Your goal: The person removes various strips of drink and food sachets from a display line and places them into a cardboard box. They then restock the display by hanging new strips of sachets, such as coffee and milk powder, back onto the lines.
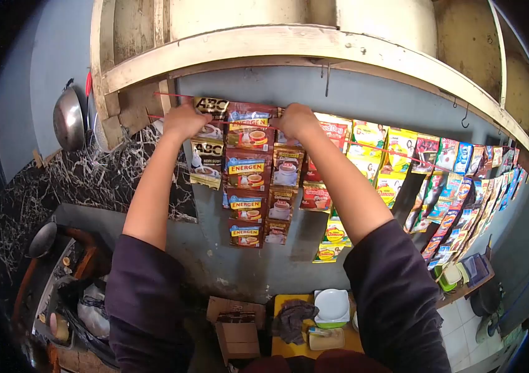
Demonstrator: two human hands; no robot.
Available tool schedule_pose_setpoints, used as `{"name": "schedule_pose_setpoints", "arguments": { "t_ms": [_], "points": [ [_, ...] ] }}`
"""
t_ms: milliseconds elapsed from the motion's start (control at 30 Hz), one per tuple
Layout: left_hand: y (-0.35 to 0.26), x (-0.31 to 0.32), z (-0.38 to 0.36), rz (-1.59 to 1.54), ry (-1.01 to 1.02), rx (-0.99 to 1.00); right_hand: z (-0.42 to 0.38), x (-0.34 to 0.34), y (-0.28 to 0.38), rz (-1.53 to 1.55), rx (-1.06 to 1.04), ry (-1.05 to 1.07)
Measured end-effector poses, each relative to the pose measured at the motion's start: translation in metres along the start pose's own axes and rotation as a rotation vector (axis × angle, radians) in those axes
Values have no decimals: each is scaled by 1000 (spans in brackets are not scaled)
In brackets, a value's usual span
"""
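Note:
My left hand is closed at the edge of a strip of ABC coffee sachets, with the thumb and fingers pinching near its upper sachet. My right hand is curled at the top of a strip of brown drink sachets; its fingertips are partly hidden. Between the hands hangs a strip of yellow-and-brown Energen sachets, several packets long. A thin red string runs along the top of the strips, and a second red line crosses in front of them.
More sachet strips hang to the right along the blue wall. Above is a wooden shelf frame with metal hooks. A wok hangs at left. Below are an open cardboard box and a yellow table with white plates.

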State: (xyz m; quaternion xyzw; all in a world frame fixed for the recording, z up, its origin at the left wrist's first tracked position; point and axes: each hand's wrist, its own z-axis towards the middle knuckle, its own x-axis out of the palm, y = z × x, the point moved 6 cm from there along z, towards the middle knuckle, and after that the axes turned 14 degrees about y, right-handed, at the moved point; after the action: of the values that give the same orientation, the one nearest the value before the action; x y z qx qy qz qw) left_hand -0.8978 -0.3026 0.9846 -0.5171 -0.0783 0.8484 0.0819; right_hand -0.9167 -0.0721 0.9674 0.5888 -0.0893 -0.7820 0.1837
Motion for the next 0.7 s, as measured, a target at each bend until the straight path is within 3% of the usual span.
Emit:
{"name": "schedule_pose_setpoints", "arguments": {
  "t_ms": [100,200,300,367,433,467,533,567,633,700],
  "points": [
    [9,0,14,-37,5,12,23,18,-6,-60,24,99],
    [13,5,24,3,43,-28,19,21,-5,212,112,183],
    [14,9,30,-1,43,-26,19,11,7,-6,93,232],
    [19,11,54,-228,61,174,38,14,3,5,29,221],
    [27,18,75,-419,9,260,41,-2,7,361,-73,-43],
    [28,15,77,-640,-8,285,44,-5,10,358,-75,-49],
    [27,3,68,-1036,-92,308,38,-26,21,473,-182,-287],
    [20,-6,62,-1036,-95,311,37,-29,26,473,-183,-289],
    [21,-13,53,-1478,-131,224,31,-45,31,595,-283,-522],
    [25,-16,55,-1580,-94,211,40,-47,35,753,-375,-532]
  ]
}}
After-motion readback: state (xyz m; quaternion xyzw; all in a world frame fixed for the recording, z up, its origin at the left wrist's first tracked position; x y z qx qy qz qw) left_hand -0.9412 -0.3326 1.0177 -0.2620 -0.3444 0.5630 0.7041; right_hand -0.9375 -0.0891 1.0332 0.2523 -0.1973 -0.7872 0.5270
